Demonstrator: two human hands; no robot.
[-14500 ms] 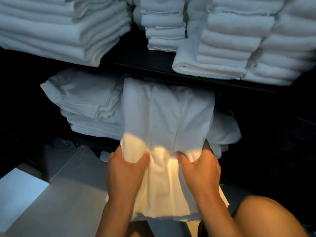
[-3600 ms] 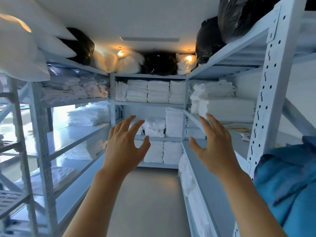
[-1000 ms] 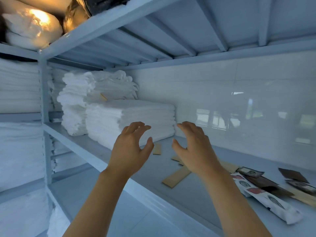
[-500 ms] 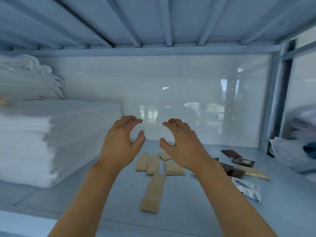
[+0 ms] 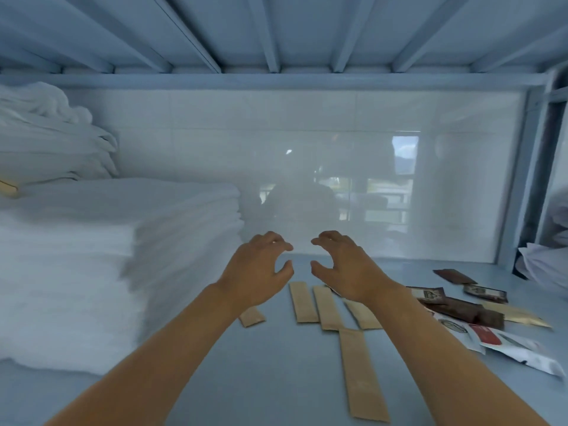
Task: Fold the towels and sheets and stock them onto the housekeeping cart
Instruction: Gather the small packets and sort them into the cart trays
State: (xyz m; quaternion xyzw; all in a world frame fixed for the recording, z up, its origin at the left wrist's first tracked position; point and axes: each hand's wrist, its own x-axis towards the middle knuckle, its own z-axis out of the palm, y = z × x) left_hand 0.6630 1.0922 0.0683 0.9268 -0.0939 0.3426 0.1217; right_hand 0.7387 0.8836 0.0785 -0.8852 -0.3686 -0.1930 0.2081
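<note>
1. No words, brand names or numbers are showing clearly enough to read.
2. The dark brown flat sachets [image 5: 461, 309] lying on the pale blue metal shelf [image 5: 276, 379] are carrying small pale emblems, too blurred to make out.
3. The white flat packets with a red patch [image 5: 504, 344] beside them are bearing printed marks that are staying illegible.
4. The plain tan paper sleeves [image 5: 362, 379] are showing no print.

I saw a pale blue metal shelf [image 5: 276, 379] carrying a tall stack of folded white towels [image 5: 92, 272] at its left, tan paper sachets [image 5: 362, 385] lying flat mid-shelf, and dark and white printed packets [image 5: 470, 315] scattered at the right.
</note>
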